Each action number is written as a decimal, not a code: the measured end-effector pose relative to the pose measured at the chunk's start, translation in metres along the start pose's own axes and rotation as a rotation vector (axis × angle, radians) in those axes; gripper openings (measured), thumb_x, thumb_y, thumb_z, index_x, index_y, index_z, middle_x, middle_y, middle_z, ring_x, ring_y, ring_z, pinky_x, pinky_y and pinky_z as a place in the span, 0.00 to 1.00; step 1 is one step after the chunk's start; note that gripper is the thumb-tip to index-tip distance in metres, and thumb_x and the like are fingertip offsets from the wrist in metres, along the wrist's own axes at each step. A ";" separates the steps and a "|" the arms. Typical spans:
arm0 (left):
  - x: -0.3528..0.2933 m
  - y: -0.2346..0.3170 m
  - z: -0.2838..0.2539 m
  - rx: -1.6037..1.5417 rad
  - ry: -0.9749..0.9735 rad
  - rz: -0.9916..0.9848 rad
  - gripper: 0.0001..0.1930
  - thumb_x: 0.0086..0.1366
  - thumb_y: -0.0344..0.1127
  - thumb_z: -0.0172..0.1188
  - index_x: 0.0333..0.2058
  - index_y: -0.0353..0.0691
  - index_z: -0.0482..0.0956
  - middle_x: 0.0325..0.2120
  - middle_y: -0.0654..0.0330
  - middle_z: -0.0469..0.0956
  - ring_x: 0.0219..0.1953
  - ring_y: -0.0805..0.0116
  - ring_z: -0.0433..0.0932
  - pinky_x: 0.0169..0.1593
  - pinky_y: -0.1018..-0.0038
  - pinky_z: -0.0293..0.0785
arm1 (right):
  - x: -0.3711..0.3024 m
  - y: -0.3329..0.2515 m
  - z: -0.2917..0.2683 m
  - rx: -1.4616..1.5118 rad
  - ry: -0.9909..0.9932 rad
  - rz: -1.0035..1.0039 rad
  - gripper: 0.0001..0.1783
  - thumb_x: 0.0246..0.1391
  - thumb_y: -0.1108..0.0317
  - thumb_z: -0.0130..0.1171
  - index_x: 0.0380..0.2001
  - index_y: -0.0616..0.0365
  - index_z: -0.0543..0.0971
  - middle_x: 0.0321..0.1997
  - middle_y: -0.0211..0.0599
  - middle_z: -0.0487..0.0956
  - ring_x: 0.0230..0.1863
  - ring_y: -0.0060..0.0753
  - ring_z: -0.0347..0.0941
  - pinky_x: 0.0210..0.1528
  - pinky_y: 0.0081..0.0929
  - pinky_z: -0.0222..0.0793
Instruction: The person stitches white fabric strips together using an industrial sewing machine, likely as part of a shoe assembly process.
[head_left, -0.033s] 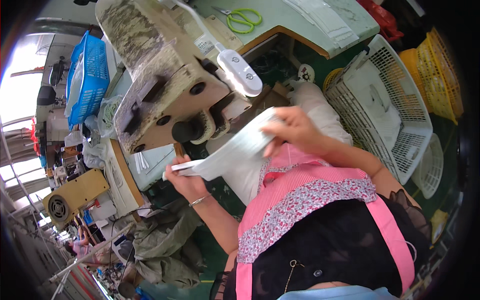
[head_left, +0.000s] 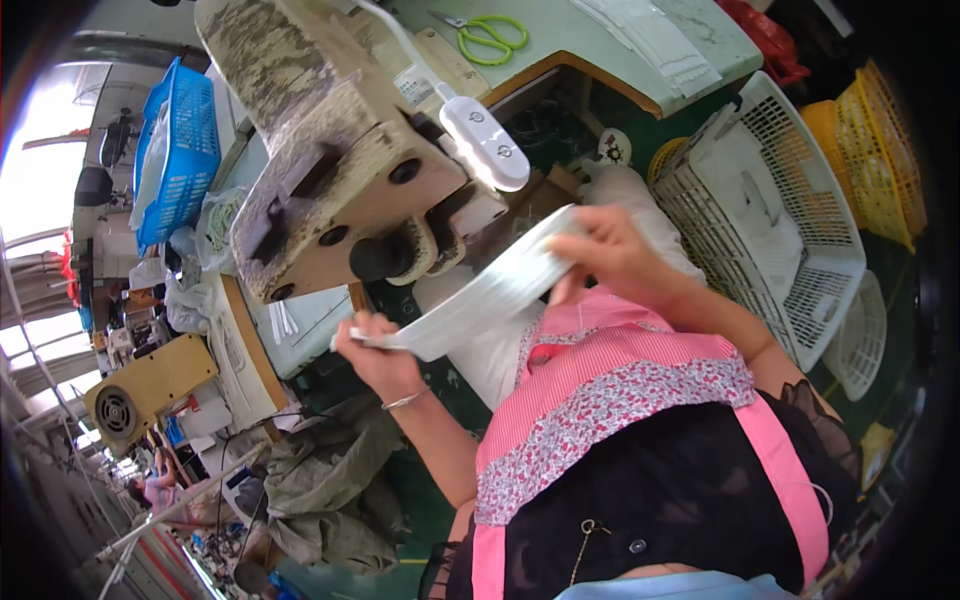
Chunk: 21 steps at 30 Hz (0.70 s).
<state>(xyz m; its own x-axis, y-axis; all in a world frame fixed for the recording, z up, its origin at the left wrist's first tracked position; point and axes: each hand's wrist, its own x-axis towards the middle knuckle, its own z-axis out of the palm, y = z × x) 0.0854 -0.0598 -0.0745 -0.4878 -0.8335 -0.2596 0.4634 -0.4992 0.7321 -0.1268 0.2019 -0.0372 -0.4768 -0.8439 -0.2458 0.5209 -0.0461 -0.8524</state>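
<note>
A pale, whitish strip of fabric (head_left: 490, 296) stretches slantwise between my two hands in front of the sewing machine. My left hand (head_left: 378, 355) is closed round its lower left end, with a narrow bit poking out beyond the fingers. My right hand (head_left: 610, 255) pinches the upper right end between thumb and fingers. The strip looks smooth and drawn fairly straight, slightly blurred. Just beyond it looms the worn, beige sewing machine head (head_left: 350, 190), with a dark round knob (head_left: 376, 259) close to the cloth. A lit white lamp (head_left: 486, 140) is fixed at its side.
Green-handled scissors (head_left: 490, 40) and white strips (head_left: 655, 45) lie on the table (head_left: 560, 30). A white plastic basket (head_left: 835, 230) holding white pieces stands at my right, near yellow baskets (head_left: 880, 150). At the left are a blue basket (head_left: 180, 150) and a grey-green cloth heap (head_left: 325, 490).
My right hand has shifted slightly right and up with its end of the fabric strip. The strip now lies flatter and straighter; the left hand has barely moved.
</note>
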 end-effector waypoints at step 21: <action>-0.062 -0.060 0.136 0.479 -0.227 -0.064 0.04 0.64 0.26 0.63 0.31 0.33 0.79 0.17 0.71 0.68 0.14 0.87 0.57 0.19 0.83 0.48 | -0.025 0.001 -0.084 0.130 0.311 -0.315 0.14 0.65 0.65 0.55 0.46 0.65 0.77 0.36 0.47 0.84 0.25 0.27 0.82 0.25 0.19 0.78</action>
<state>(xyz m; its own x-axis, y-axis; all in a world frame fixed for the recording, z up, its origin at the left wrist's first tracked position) -0.0125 0.0537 -0.0167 -0.6765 -0.7060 -0.2095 0.0637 -0.3396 0.9384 -0.1739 0.2678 -0.0710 -0.8054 -0.5788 -0.1280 0.3919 -0.3580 -0.8475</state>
